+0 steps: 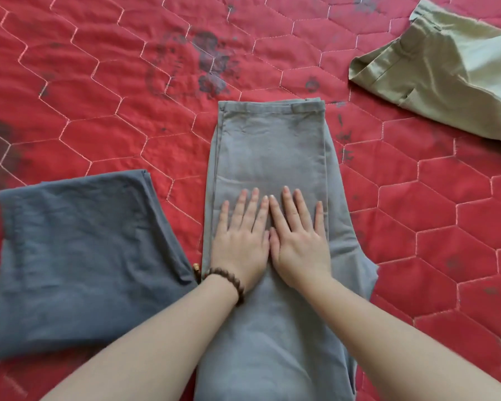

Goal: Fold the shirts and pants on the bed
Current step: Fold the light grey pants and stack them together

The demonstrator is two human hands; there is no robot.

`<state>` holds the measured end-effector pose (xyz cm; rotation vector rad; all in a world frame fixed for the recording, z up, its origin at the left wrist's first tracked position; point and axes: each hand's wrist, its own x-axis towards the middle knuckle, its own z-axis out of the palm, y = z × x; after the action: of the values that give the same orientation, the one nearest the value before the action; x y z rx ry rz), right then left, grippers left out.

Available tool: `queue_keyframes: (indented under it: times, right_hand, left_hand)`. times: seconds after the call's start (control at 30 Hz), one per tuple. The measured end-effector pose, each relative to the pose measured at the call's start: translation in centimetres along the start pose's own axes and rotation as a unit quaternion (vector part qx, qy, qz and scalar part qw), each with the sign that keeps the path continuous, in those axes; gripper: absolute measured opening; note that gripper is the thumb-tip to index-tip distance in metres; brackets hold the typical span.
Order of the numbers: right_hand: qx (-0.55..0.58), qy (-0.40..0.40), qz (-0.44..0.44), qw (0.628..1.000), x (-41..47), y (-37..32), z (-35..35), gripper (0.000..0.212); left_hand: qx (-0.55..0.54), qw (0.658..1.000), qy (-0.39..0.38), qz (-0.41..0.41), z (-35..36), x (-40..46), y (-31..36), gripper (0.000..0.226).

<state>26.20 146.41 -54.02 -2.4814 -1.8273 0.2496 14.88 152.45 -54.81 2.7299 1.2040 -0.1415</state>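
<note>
Grey pants lie lengthwise in the middle of the bed, folded leg over leg, hems at the far end. My left hand and my right hand rest flat on them side by side, fingers straight and spread, pressing the cloth. A beaded bracelet sits on my left wrist. A folded dark blue-grey garment lies to the left, touching the pants' edge. Olive-green pants lie unfolded at the far right, partly out of frame.
A red quilted bedspread with hexagon stitching and dark faded print marks covers the whole bed. Bare quilt stretches across the far side and to the right of the grey pants.
</note>
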Motion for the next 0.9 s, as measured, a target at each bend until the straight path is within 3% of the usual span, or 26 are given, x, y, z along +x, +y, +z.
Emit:
queue_keyframes:
  times: [0.2,0.47,0.67,0.8,0.9]
  right_hand:
    - [-0.017,-0.037,0.044,0.998,-6.2,0.6,1.0,0.066]
    - [-0.036,-0.068,-0.009,0.997,-18.2,1.1,1.9,0.075]
    - [-0.055,-0.114,-0.025,0.992,-23.7,4.8,0.4,0.068]
    - [-0.087,-0.086,-0.091,0.988,-22.0,7.8,-1.5,0.057]
    - [-0.130,-0.043,-0.085,0.987,-18.5,10.8,-3.1,0.079]
  left_hand:
    - [0.014,1.000,-0.006,0.013,1.3,-6.8,0.2,0.068]
    - [0.015,0.997,-0.054,0.054,2.0,-17.2,1.0,0.081]
    - [0.008,0.985,-0.096,0.144,0.5,-21.7,-3.0,0.066]
    - [0.037,0.977,-0.009,0.208,-1.3,-19.9,-5.2,0.044]
    - [0.089,0.974,0.015,0.208,-2.7,-17.2,-6.9,0.054]
